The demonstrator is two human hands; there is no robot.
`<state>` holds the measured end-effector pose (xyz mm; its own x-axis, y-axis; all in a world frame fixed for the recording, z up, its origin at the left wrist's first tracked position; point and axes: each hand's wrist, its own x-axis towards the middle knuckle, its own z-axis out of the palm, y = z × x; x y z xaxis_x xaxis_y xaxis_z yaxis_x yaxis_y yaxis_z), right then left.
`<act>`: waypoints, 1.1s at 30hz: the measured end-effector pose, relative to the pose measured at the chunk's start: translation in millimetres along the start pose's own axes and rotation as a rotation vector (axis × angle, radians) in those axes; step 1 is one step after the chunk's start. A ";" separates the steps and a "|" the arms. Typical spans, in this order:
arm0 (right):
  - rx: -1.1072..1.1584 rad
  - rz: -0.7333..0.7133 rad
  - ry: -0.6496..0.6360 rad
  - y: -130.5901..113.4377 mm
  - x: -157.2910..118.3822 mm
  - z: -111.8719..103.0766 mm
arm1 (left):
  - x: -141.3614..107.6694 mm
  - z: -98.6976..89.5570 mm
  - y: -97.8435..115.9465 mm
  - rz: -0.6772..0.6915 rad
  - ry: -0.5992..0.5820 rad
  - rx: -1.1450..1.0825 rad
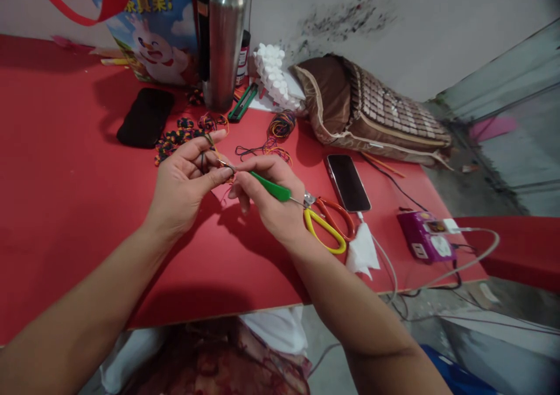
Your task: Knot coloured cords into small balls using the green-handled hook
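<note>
My right hand [273,193] is closed around the green handle of a crochet hook [270,187], its thin metal tip pointing left. My left hand [184,176] pinches a small piece of yarn work between thumb and fingers, right at the hook's tip. Dark and orange yarn [210,142] loops over a raised left finger; much of the small piece is hidden by the fingertips. Behind the hands lie a heap of dark, multicoloured crocheted pieces [175,140] and a ball of the same yarn [282,125], with loose strands in front of it.
Scissors [326,231] with yellow and red handles lie beside my right wrist. A phone [349,182] on a cable, a tissue [363,252] and a purple power box [420,231] are to the right. Farther back stand a steel flask [225,51], a green cutter [243,103] and a brown cushion [371,103].
</note>
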<state>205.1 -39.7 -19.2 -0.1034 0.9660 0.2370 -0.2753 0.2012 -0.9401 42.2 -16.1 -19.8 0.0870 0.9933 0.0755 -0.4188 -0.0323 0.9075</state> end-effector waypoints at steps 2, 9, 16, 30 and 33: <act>-0.210 -0.090 0.011 -3.7 -1.9 -4.9 | 0.3 -1.7 -0.3 0.008 -0.016 0.009; -0.702 -0.447 -0.107 -7.1 1.3 -25.7 | 2.0 -5.5 -1.1 0.046 -0.016 0.054; -0.748 -0.581 -0.185 -1.1 -1.4 -22.3 | -0.8 -0.3 0.7 0.056 -0.016 0.107; -0.702 -0.462 -0.150 4.8 -3.8 -18.3 | 0.6 0.7 -5.3 0.030 0.050 -0.031; -0.726 -0.488 -0.137 4.4 -4.0 -17.3 | -0.5 4.2 -1.0 0.001 0.044 -0.081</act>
<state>220.8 -39.9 -28.6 -0.2596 0.7271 0.6356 0.3516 0.6841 -0.6390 46.4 -17.0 -19.0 0.0472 0.9973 0.0563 -0.4905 -0.0259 0.8711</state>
